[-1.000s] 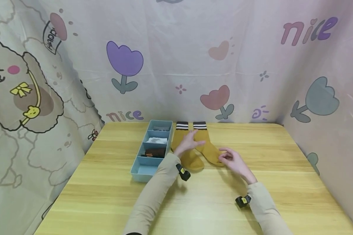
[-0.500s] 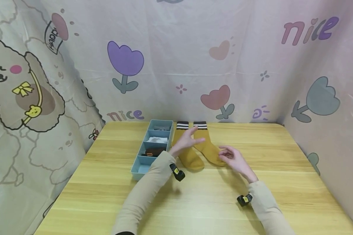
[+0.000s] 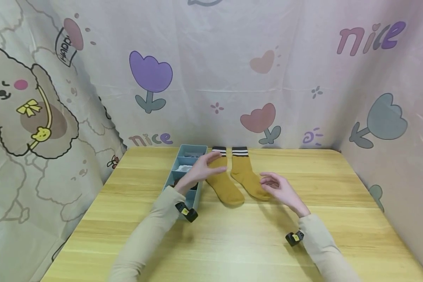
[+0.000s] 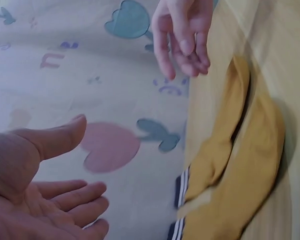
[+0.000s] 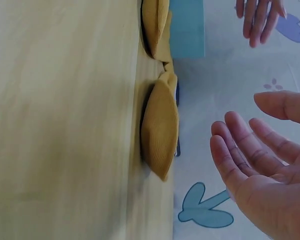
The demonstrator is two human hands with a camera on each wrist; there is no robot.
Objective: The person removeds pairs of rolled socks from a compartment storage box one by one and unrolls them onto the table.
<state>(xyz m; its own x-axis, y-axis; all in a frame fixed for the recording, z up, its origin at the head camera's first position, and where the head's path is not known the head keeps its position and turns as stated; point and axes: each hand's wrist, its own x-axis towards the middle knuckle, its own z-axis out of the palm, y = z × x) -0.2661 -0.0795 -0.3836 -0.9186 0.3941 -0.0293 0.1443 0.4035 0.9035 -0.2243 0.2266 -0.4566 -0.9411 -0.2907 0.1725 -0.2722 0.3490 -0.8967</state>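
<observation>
Two mustard socks with dark, white-striped cuffs lie flat side by side on the table. In the head view my left hand (image 3: pixel 202 170), fingers extended and holding nothing, hovers over the right side of the blue divided box and overlaps the cuff of the left sock (image 3: pixel 227 190). Past the toe of the right sock (image 3: pixel 248 178), my right hand (image 3: pixel 280 190) is raised with its fingers loosely bent and nothing in them. The left wrist view has both socks below and apart from the hands, and the right wrist view has the right hand (image 5: pixel 270 160) above the table, clear of the sock.
The blue box (image 3: pixel 196 199) stands left of the socks, with white cloth (image 3: pixel 184 168) and dark items in its compartments; my left forearm partly covers it. A printed curtain (image 3: pixel 211 78) hangs right behind the far edge of the wooden table (image 3: pixel 253 243).
My left hand has moved left, away from the socks and over the box, uncovering most of both socks. The right hand has barely shifted, and the socks stay put.
</observation>
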